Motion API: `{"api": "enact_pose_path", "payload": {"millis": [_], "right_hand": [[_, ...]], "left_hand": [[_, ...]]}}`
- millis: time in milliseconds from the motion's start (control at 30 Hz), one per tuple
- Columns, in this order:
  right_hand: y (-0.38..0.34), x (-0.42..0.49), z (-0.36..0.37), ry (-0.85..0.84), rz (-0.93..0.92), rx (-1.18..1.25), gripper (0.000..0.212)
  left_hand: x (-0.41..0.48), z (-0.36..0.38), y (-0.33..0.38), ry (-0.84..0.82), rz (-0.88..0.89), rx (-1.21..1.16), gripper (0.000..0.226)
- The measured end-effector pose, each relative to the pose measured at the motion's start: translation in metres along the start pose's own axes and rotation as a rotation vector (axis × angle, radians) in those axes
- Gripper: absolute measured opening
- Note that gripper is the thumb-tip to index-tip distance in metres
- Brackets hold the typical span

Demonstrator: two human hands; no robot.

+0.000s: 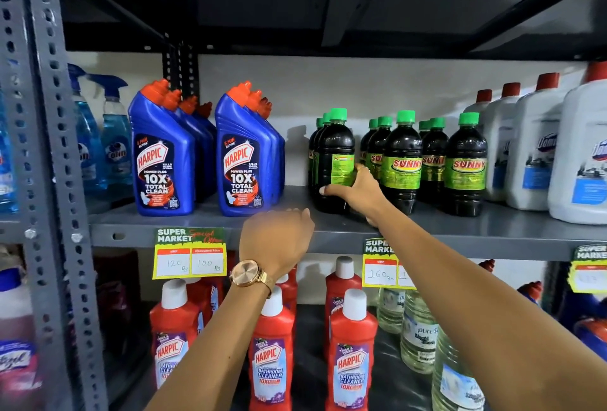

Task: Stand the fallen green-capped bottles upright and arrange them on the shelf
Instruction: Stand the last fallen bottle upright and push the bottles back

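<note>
Several dark green-capped bottles with green "SUNNY" labels stand upright in three rows on the grey metal shelf [203, 223]. My right hand [356, 189] grips the front bottle of the left row [333, 151] around its lower half; that bottle stands upright with its label turned sideways. The middle row's front bottle [402, 161] and the right row's front bottle [466, 164] face forward. My left hand [279, 240], with a gold watch on the wrist, hovers at the shelf's front edge with fingers curled, holding nothing.
Blue Harpic bottles [162, 154] stand left of the green-capped rows, with blue spray bottles [111, 135] beyond. White red-capped jugs [532, 148] stand to the right. Red Harpic bottles [351, 351] and clear bottles [418, 335] fill the shelf below. Price tags [190, 254] hang from the edge.
</note>
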State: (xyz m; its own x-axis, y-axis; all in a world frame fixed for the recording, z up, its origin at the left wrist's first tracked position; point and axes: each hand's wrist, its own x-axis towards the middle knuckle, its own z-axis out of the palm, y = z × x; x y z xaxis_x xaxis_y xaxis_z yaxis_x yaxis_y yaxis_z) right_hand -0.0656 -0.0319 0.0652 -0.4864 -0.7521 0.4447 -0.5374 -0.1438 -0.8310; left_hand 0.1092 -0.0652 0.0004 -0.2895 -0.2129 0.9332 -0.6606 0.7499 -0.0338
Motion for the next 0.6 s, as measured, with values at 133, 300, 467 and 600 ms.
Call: {"api": "enact_pose_path", "payload": {"millis": [133,300,467,600], "right_hand": [[0.0014,-0.0002,0.0002,0.078,-0.011,-0.049,0.101],[-0.0034,-0.0054,-0.0022,-0.049,0.084,0.127,0.038],[0.0011,-0.0033,-0.0038,0.042,0.047,0.027,0.092],[-0.0002,-0.0050,-0.0025,0.054,0.040,0.019,0.129]], "left_hand": [[-0.0004,0.0013,-0.0001,-0.004,-0.021,0.013,0.049],[-0.0002,0.0019,-0.0005,-0.014,-0.010,0.019,0.049],[-0.0005,0.0003,-0.0002,-0.018,-0.009,0.023,0.049],[-0.0005,-0.0012,0.0008,-0.018,-0.002,0.030,0.048]]}}
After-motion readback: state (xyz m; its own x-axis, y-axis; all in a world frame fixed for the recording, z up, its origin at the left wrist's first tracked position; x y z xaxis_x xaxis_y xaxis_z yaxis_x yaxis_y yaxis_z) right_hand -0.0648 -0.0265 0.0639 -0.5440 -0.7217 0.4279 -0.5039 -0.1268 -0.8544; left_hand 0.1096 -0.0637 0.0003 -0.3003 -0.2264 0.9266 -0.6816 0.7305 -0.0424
